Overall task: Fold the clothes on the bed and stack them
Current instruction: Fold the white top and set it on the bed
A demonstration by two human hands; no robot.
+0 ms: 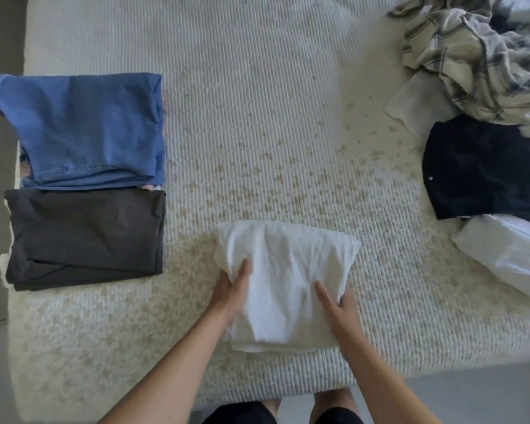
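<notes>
A folded white garment (285, 270) lies on the bed near its front edge. My left hand (231, 290) grips its left side, thumb on top and fingers tucked under the cloth. My right hand (338, 304) grips its right side the same way. At the left of the bed lie a folded blue garment (86, 130) and, just in front of it, a folded dark grey garment (83, 237). At the right sits an unfolded heap: a plaid shirt (478, 56), a dark navy garment (484, 169) and a white garment (508, 255).
The bed has a ribbed cream cover (257, 117) speckled with tan flecks in the middle. Its front edge runs just before my legs (288, 414). Grey floor (471, 393) shows at the lower right, and the bed's left edge lies beside the folded stacks.
</notes>
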